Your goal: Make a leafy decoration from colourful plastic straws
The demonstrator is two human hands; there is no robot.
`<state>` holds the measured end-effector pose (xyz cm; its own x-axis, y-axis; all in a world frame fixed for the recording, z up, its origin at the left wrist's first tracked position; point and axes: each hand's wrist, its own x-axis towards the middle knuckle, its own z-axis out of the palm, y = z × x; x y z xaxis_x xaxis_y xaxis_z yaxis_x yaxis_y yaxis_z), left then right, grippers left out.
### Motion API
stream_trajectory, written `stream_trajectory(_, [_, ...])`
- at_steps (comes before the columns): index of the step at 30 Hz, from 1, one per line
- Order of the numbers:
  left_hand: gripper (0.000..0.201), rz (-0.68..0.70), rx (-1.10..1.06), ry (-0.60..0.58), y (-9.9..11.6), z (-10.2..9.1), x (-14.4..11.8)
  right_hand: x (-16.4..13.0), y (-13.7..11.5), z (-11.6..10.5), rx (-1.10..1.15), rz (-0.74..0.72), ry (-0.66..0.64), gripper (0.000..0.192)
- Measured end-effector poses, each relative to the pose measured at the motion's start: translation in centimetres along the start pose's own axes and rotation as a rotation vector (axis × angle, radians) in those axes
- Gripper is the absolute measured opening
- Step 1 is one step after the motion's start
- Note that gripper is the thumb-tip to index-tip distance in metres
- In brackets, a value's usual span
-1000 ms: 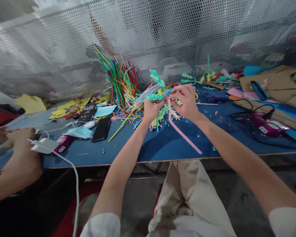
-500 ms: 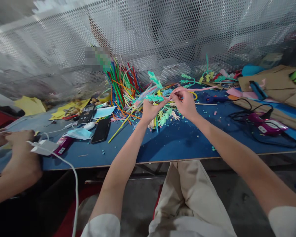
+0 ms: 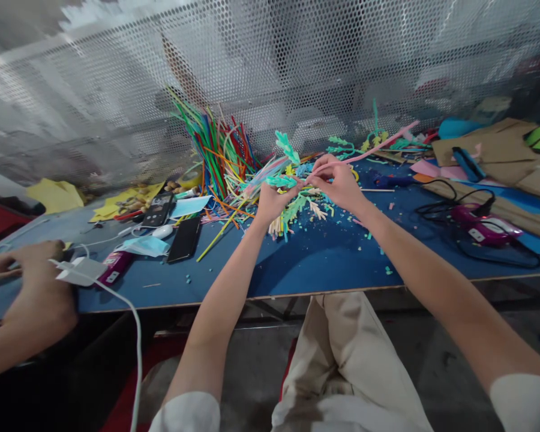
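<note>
My left hand (image 3: 273, 201) is closed in a pinch beside a mint-green leafy pipe-cleaner sprig (image 3: 281, 180), which sticks out past its fingers. A few centimetres to the right, my right hand (image 3: 337, 183) pinches a long pink pipe cleaner (image 3: 382, 144). Its free end slants up to the right, while its near end meets the fingertips of both hands. How the pink piece joins the sprig is too small to make out. Under the hands lies a heap of finished-looking sprigs, with a pale cream one (image 3: 317, 210) at its right side.
Behind the heap lean many coloured pipe cleaners (image 3: 213, 147) against a perforated metal screen (image 3: 261, 78). A black phone (image 3: 184, 239), blue masks and a white charger (image 3: 81, 271) lie left, near another person's hand (image 3: 38, 264). Cables run to a purple device (image 3: 483, 225) at right, beside cardboard.
The free end of the pink pipe cleaner has swung upward and to the right. My right hand has shifted slightly; my left hand stays nearly in place.
</note>
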<state>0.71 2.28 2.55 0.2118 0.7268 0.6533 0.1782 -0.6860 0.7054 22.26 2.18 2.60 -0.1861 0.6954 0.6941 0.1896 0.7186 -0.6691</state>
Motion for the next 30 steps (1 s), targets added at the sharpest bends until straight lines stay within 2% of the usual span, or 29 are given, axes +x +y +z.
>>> stream_trajectory(4, [0.044,-0.044,0.011,-0.102,-0.1,-0.8,0.1,-0.2,0.2,-0.1,-0.093,-0.01,0.008,0.041])
stream_trajectory(8, [0.051,-0.116,-0.066,-0.185,-0.2,-1.5,0.0,-0.4,0.2,-0.4,-0.337,-0.02,-0.019,0.024])
stream_trajectory(10, [0.051,-0.153,-0.132,-0.182,-0.6,-1.7,0.0,-0.5,0.0,-0.5,-0.431,-0.024,-0.039,0.021])
stream_trajectory(12, [0.051,-0.153,-0.141,-0.107,-1.2,-1.7,0.1,-0.5,0.0,-0.7,-0.493,-0.038,-0.047,0.024])
stream_trajectory(14, [0.053,-0.088,-0.017,0.008,-1.6,-1.7,0.2,-0.5,0.1,-0.8,-0.553,-0.06,-0.042,0.028])
stream_trajectory(16, [0.052,0.028,0.224,0.068,-1.7,-1.7,0.2,-0.5,0.3,-0.8,-0.61,-0.076,-0.044,0.031])
stream_trajectory(18, [0.049,0.133,0.475,0.025,-1.5,-1.5,0.1,-0.5,0.4,-0.8,-0.651,-0.09,-0.054,0.033])
stream_trajectory(21, [0.044,0.187,0.722,-0.111,-1.2,-0.7,-0.2,-0.5,0.4,-0.6,-0.67,-0.119,-0.077,0.035])
stream_trajectory(24, [0.04,0.183,0.782,-0.2,-1.2,0.0,-0.5,-0.7,0.0,-0.4,-0.67,-0.131,-0.095,0.034])
stream_trajectory(30, [0.036,0.195,0.747,-0.176,-1.7,0.7,-0.8,-0.9,0.0,-0.2,-0.66,-0.121,-0.103,0.035])
